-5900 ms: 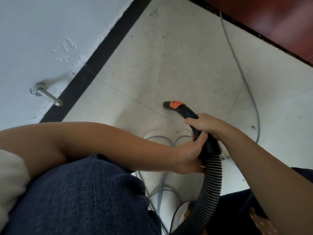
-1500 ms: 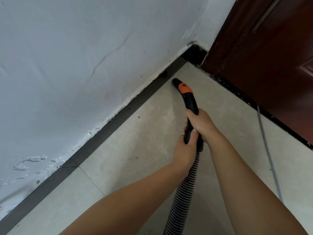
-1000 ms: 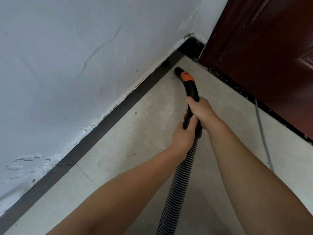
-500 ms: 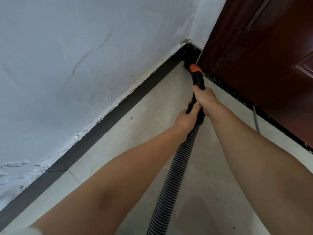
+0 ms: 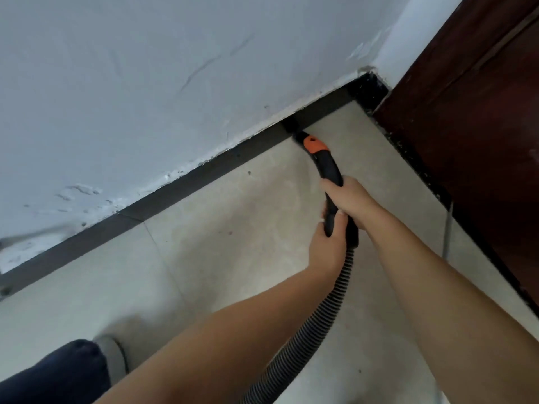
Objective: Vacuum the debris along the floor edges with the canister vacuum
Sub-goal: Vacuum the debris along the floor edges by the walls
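The vacuum's black curved handle (image 5: 329, 167) has an orange collar near its tip. The tip touches the dark skirting strip (image 5: 204, 173) at the foot of the white wall. My right hand (image 5: 350, 196) grips the handle from above. My left hand (image 5: 328, 246) grips its lower end just below, where the ribbed grey hose (image 5: 320, 316) joins and runs down toward the bottom of the view. A few dark specks (image 5: 249, 172) lie on the pale floor tile near the skirting. The canister itself is out of view.
A dark red-brown door (image 5: 481, 118) stands at the right, with black gritty trim (image 5: 414, 158) along its base meeting the skirting in the corner. A grey cable (image 5: 446, 228) runs along the floor by the door. My knee in dark trousers (image 5: 55, 371) is at bottom left.
The nozzle has swung left, out of the corner by the door, and now touches the skirting along the wall. Both hands keep their grip. The view has shifted and my knee has come in.
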Tool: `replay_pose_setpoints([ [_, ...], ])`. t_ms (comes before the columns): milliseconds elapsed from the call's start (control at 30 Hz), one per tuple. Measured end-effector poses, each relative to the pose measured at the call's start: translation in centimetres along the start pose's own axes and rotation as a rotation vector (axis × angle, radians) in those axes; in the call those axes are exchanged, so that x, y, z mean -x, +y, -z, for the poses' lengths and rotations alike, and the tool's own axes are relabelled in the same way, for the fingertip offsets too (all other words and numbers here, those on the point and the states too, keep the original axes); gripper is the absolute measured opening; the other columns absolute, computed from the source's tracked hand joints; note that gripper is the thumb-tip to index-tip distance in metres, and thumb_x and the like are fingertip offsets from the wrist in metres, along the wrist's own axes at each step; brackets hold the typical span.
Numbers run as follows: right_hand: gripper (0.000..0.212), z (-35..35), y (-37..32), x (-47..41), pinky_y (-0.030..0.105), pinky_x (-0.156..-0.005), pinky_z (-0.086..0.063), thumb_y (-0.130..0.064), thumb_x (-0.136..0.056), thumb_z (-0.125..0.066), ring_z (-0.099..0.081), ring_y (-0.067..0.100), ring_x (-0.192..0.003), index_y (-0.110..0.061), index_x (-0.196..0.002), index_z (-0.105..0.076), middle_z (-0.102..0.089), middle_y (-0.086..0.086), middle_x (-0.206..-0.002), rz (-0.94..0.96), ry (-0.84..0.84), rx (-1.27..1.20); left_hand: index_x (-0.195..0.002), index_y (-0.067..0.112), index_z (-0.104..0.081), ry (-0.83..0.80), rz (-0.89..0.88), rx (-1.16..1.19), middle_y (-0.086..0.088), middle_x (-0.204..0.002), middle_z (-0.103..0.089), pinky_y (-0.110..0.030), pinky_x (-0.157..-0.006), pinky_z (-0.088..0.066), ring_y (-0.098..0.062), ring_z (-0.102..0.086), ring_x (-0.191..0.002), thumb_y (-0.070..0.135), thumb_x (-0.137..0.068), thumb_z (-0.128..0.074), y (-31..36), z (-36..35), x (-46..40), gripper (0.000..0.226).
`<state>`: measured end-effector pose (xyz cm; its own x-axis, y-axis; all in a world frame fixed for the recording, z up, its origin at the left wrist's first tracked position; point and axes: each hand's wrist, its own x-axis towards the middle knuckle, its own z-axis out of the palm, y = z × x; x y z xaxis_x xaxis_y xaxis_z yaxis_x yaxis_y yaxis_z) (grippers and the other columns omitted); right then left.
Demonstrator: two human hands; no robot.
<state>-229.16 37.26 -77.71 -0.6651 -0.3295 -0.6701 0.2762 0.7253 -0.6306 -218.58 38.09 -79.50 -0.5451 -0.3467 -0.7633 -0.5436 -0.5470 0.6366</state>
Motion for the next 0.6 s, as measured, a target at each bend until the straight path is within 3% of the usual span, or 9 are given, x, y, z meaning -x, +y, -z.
replay_pose_setpoints([
  [67,0.016,-1.3,0.1,1.2,0.039,-0.065,-0.055,-0.023,-0.092,-0.053,-0.060,0.026,-0.061,-0.008,-0.094,-0.054,-0.059,0.010,-0.068,0.006,-0.070,0.006,-0.130,0.017,-0.055,0.040,0.002,0.030,-0.005,-0.118,-0.067,-0.039,-0.093,-0.053,-0.021,-0.066,-0.103,0.059,-0.093,-0.043,-1.0,0.8,1.0,0.057],
  [200,0.016,-2.8,-0.2,3.1,0.035,-0.062,-0.052,-0.023,-0.092,-0.054,-0.060,0.027,-0.060,-0.008,-0.098,-0.053,-0.060,0.010,-0.067,0.034,-0.172,0.106,-0.128,0.017,-0.055,0.101,-0.002,0.134,-0.004,-0.115,-0.069,-0.042,-0.094,-0.053,-0.020,-0.067,-0.101,0.064,-0.091,-0.043,-1.8,1.6,3.5,0.061],
  [300,0.013,-3.1,-0.5,4.2,0.036,-0.062,-0.052,-0.022,-0.093,-0.053,-0.061,0.028,-0.059,-0.009,-0.091,-0.053,-0.061,0.012,-0.065,0.043,-0.256,0.170,-0.124,0.020,-0.055,0.137,0.003,0.257,-0.007,-0.113,-0.070,-0.049,-0.092,-0.053,-0.028,-0.068,-0.100,0.092,-0.061,-0.044,-2.0,1.0,5.3,0.095],
  [467,0.012,-2.8,-0.6,5.4,0.027,-0.049,-0.050,-0.019,-0.093,-0.052,-0.060,0.027,-0.051,-0.009,-0.085,-0.052,-0.060,0.012,-0.061,0.029,-0.344,0.239,-0.123,0.020,-0.053,0.174,0.055,0.330,-0.010,-0.114,-0.069,-0.052,-0.092,-0.053,-0.032,-0.067,-0.102,0.100,-0.037,-0.041,-2.7,-0.3,6.4,0.118],
  [533,0.012,-2.2,-0.1,5.4,0.030,-0.053,-0.051,-0.019,-0.094,-0.052,-0.061,0.028,-0.054,-0.009,-0.089,-0.052,-0.060,0.013,-0.064,0.014,-0.289,0.208,-0.125,0.016,-0.053,0.122,0.063,0.302,-0.010,-0.112,-0.069,-0.046,-0.088,-0.056,-0.029,-0.069,-0.096,0.096,-0.054,-0.041,-1.8,-0.2,7.0,0.107],
  [600,0.013,-1.5,0.5,5.3,0.035,-0.061,-0.053,-0.020,-0.093,-0.051,-0.062,0.029,-0.057,-0.008,-0.090,-0.052,-0.060,0.013,-0.066,-0.008,-0.196,0.158,-0.126,0.012,-0.051,0.056,0.086,0.266,-0.012,-0.107,-0.068,-0.034,-0.070,-0.059,-0.024,-0.067,-0.080,0.075,-0.083,-0.042,-1.3,0.1,7.0,0.076],
])
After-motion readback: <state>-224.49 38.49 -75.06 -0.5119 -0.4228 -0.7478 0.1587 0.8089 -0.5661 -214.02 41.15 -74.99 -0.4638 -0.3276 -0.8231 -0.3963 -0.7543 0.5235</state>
